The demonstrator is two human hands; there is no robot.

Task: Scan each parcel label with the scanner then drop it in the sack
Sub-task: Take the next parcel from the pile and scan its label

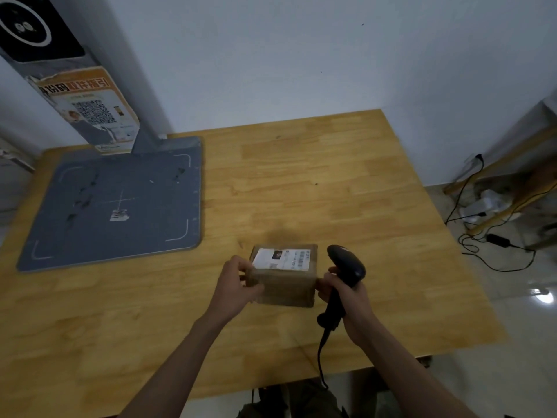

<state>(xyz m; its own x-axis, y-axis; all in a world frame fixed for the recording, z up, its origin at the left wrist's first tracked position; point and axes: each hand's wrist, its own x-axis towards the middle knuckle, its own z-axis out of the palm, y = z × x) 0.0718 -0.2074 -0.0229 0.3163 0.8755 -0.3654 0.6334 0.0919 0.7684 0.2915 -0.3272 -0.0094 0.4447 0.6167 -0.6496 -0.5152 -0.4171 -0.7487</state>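
A small brown cardboard parcel sits low in the frame's centre, above the near part of a wooden table; whether it rests on the surface or is held just clear of it cannot be told. Its white shipping label faces upward, the print too blurred to read. The left hand grips the parcel's left end, thumb curled across the near face and fingers wrapped round the far side. The right hand, just beside the parcel's right end, is closed round the handle of a black handheld scanner, its head raised right of the label; one fingertip touches the parcel's right edge. The scanner's cable trails down toward the bottom of the frame. At left centre lies a grey scanning pad with white corner marks, and behind it, upper left, rises a grey post bearing an orange QR-code poster. Black cables lie on the tiled floor at right.
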